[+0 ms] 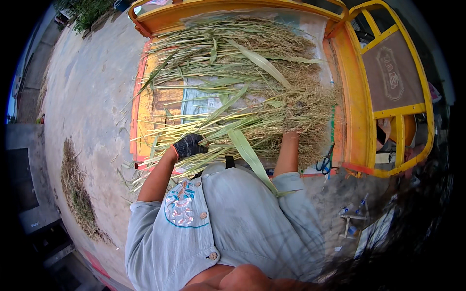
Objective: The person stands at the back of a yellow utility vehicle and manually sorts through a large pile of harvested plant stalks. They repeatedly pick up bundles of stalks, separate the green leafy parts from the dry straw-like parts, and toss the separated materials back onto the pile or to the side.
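My left hand [190, 146], in a dark knitted work glove, is closed around the lower stems of long green-yellow stalks [221, 128] at the near side of the cart bed. My right forearm [289, 150] reaches into the brown, bushy seed heads [315, 104] at the other end of these stalks. The seed heads mostly hide my right hand, so its fingers do not show. A broad green leaf [247, 154] hangs from the stalks across my lap. Beyond lies another thick layer of stalks [194, 48], their seed heads also to the right.
The stalks lie on an orange-yellow cart bed [145, 106] with a pale sheet [194, 94]. A yellow-framed panel [393, 72] stands at the right. Scissors [324, 165] are at the bed's near right edge. A heap of dry plant scraps [77, 194] lies on the concrete floor [92, 97] at left.
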### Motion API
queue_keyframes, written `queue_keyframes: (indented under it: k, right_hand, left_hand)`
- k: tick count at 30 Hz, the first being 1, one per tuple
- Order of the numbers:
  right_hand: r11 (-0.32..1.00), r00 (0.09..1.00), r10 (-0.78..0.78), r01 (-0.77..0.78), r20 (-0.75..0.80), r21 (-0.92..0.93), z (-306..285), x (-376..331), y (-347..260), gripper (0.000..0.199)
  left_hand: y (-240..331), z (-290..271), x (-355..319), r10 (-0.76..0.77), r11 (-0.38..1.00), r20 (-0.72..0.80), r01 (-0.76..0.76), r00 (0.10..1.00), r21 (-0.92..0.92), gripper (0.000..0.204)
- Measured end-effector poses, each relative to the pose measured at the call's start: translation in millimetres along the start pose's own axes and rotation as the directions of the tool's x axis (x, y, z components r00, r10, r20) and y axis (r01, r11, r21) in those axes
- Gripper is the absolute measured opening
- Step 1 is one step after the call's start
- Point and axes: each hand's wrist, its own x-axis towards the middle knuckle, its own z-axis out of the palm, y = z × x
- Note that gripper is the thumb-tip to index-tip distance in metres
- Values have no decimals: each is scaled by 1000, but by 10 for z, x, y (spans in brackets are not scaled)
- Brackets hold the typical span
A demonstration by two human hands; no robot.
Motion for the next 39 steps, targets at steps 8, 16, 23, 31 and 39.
queue_keyframes:
  k: [8, 16, 23, 31, 39]
  right_hand:
    - [954, 960, 176, -221, -217, -204, 47, 329, 205, 43]
    - [946, 974, -90, 19, -208, -323, -207, 783, 366, 40]
    - [989, 985, 115, -126, -127, -76, -200, 689, 416, 46]
    - [981, 975, 185, -191, -126, -41, -205, 709, 526, 55]
    - [955, 943, 264, -285, -201, -82, -235, 936, 640, 64]
  left_hand:
    - [305, -17, 124, -225, 873, -100, 155, 969, -461, 19]
    - [227, 241, 327, -47, 998, -115, 51, 992, 35, 26]
    - [209, 282, 392, -33, 985, -134, 55, 990, 163, 28]
    - [126, 285, 388, -95, 992, -98, 102, 991, 69, 29]
    - [88, 229, 374, -203, 979, 15, 203, 979, 3, 24]
